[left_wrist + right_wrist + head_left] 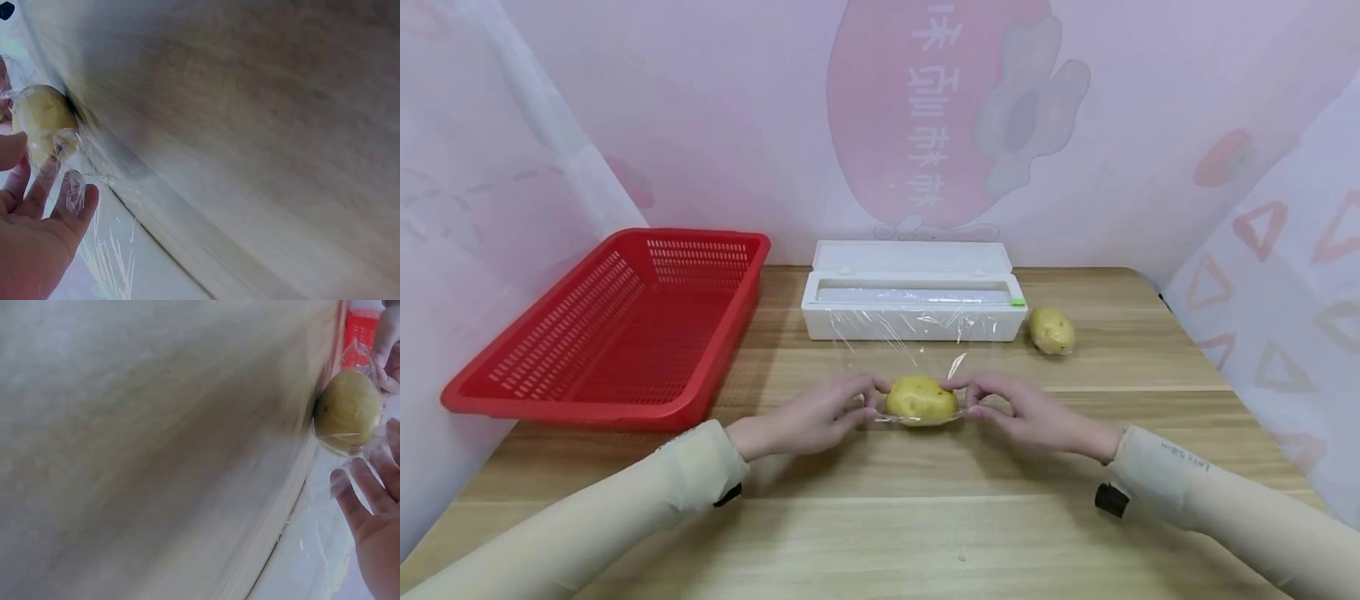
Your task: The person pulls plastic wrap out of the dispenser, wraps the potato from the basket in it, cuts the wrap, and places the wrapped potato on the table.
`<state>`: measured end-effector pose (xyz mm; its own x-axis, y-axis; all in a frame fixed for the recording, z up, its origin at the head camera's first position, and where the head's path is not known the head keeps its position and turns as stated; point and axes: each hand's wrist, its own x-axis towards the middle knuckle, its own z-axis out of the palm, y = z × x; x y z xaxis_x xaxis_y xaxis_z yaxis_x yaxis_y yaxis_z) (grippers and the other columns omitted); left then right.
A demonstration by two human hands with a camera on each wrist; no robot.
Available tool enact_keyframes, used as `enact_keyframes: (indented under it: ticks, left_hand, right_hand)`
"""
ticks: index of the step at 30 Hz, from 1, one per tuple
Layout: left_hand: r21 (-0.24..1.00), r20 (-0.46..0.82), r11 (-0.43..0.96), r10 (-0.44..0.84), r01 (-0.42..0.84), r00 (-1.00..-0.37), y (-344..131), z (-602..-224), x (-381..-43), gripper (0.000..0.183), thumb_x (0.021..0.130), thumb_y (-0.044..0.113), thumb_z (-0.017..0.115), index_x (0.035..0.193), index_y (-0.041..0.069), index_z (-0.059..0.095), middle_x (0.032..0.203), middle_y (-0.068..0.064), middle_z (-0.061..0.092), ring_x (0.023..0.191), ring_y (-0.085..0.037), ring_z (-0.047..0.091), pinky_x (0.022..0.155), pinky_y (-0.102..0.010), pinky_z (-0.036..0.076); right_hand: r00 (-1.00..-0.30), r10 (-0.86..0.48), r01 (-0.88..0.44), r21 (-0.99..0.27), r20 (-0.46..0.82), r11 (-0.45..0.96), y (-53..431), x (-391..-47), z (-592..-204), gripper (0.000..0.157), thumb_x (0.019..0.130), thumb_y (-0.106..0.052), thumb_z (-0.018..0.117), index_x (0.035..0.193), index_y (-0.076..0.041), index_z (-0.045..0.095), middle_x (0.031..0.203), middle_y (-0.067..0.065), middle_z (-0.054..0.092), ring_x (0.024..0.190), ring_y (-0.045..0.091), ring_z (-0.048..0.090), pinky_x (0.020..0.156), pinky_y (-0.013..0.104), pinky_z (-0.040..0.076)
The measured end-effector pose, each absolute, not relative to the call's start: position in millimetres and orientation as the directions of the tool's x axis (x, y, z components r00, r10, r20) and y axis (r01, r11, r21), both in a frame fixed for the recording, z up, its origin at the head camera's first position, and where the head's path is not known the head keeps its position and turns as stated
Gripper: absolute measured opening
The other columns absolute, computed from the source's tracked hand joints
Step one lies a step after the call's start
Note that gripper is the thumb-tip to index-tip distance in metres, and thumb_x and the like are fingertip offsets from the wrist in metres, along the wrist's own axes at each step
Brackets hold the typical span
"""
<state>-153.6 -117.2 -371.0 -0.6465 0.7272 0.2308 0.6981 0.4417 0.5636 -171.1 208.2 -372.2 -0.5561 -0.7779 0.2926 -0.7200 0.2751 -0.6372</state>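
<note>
A yellow potato (920, 398) sits on the table between the two hands, with clear cling film (957, 365) stretched from a white dispenser box down to it. The left hand (811, 417) pinches the film's near edge at the potato's left side. On the other side, the right hand (1033, 414) holds the same edge between thumb and fingers. Film clings to the fingertips of the left hand (47, 234) in the left wrist view. In the right wrist view, the potato (349, 412) is partly covered by film beside the right hand (378, 512).
Behind the potato stands the white dispenser box (850, 323), lid raised and film roll inside. A second, film-wrapped potato (1051, 331) lies at its right. The red perforated basket (700, 392) occupies the table's left side, and printed cloth walls surround the wooden table (925, 533).
</note>
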Motion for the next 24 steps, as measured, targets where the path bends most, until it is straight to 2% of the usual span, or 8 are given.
enact_keyframes:
  ticks: [3, 7, 10, 14, 17, 21, 24]
  left_hand:
    - [0.613, 0.212, 0.459, 0.690, 0.644, -0.693, -115, -372, -158, 0.007, 0.100, 0.008, 0.058, 0.096, 0.012, 0.054, 0.124, -0.004, 0.062, 0.117, -0.021, 0.056, 0.096, -0.038, 0.046]
    - [0.669, 0.185, 0.480, 0.633, 0.568, -0.752, -110, -374, -163, 0.005, 0.101, 0.010, 0.057, 0.096, 0.012, 0.055, 0.115, 0.000, 0.066, 0.107, -0.014, 0.060, 0.088, -0.032, 0.050]
    - [0.690, 0.202, 0.471, 0.605, 0.550, -0.771, -108, -374, -167, 0.004, 0.101, 0.007, 0.055, 0.097, 0.008, 0.055, 0.110, -0.004, 0.067, 0.105, -0.017, 0.061, 0.088, -0.034, 0.050]
    - [0.702, 0.216, 0.454, 0.599, 0.549, -0.772, -106, -375, -169, 0.004, 0.101, 0.006, 0.053, 0.098, 0.006, 0.051, 0.123, -0.015, 0.063, 0.112, -0.024, 0.060, 0.092, -0.035, 0.049]
    - [0.701, 0.214, 0.456, 0.599, 0.549, -0.772, -105, -374, -171, 0.005, 0.102, 0.007, 0.052, 0.099, 0.008, 0.050, 0.128, -0.014, 0.062, 0.112, -0.021, 0.059, 0.090, -0.033, 0.049]
    - [0.670, 0.246, 0.475, 0.583, 0.571, -0.774, -103, -374, -173, 0.006, 0.100, 0.005, 0.055, 0.097, 0.009, 0.052, 0.112, -0.005, 0.068, 0.096, -0.012, 0.060, 0.077, -0.030, 0.050]
    - [0.657, 0.261, 0.493, 0.562, 0.571, -0.785, -101, -376, -176, 0.006, 0.099, 0.005, 0.059, 0.095, 0.008, 0.055, 0.097, -0.004, 0.068, 0.083, -0.010, 0.059, 0.070, -0.029, 0.050]
  right_hand:
    - [-0.603, -0.750, -0.657, -0.702, 0.271, 0.275, 209, -176, -373, 0.013, 0.096, 0.000, 0.061, 0.089, -0.011, 0.056, 0.130, 0.006, 0.062, 0.118, 0.030, 0.057, 0.094, 0.038, 0.049]
    - [-0.646, -0.729, -0.577, -0.770, 0.226, 0.273, 209, -182, -373, 0.013, 0.097, -0.003, 0.059, 0.089, -0.012, 0.056, 0.125, 0.006, 0.064, 0.116, 0.028, 0.059, 0.092, 0.036, 0.049]
    - [-0.670, -0.719, -0.505, -0.823, 0.184, 0.260, 209, -183, -372, 0.011, 0.098, -0.002, 0.057, 0.089, -0.008, 0.055, 0.125, 0.010, 0.065, 0.112, 0.032, 0.060, 0.086, 0.031, 0.051]
    - [-0.678, -0.720, -0.441, -0.865, 0.146, 0.240, 210, -185, -372, 0.008, 0.098, 0.000, 0.057, 0.090, -0.004, 0.054, 0.126, 0.014, 0.063, 0.105, 0.037, 0.061, 0.073, 0.027, 0.051]
    - [-0.684, -0.717, -0.413, -0.881, 0.134, 0.229, 210, -186, -373, 0.007, 0.098, 0.000, 0.057, 0.091, -0.002, 0.055, 0.126, 0.012, 0.064, 0.108, 0.035, 0.060, 0.074, 0.028, 0.052]
    - [-0.709, -0.695, -0.374, -0.899, 0.119, 0.228, 209, -189, -373, 0.007, 0.098, -0.002, 0.057, 0.091, -0.002, 0.055, 0.123, 0.010, 0.066, 0.114, 0.031, 0.059, 0.079, 0.030, 0.052]
    - [-0.740, -0.666, -0.329, -0.915, 0.096, 0.234, 207, -192, -374, 0.007, 0.098, -0.003, 0.058, 0.092, -0.001, 0.055, 0.120, 0.011, 0.067, 0.113, 0.031, 0.060, 0.080, 0.033, 0.053]
